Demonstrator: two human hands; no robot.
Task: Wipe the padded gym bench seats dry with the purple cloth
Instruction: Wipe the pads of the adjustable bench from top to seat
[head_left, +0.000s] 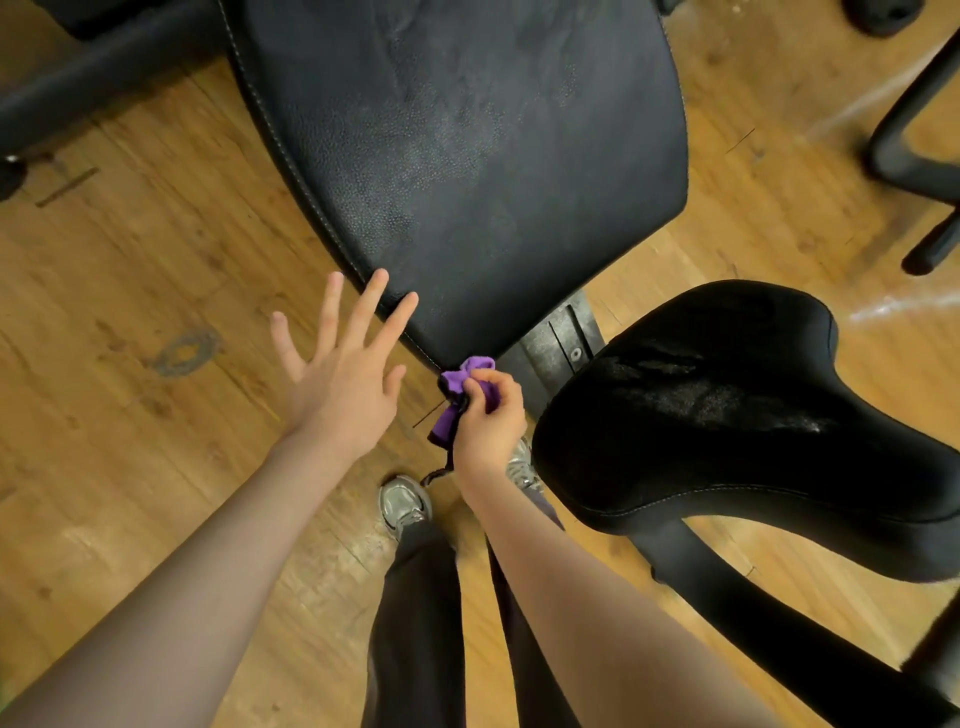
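Right hand holds purple cloth (bunched) beside bench pad.

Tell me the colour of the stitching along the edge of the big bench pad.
White or pale grey stitching on the black bench pad, clearest in the head view.

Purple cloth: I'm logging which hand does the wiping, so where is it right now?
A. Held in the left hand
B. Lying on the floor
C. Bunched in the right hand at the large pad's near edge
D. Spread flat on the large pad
C: the right hand pinches the bunched purple cloth at the large pad's near edge, while the left hand is open.
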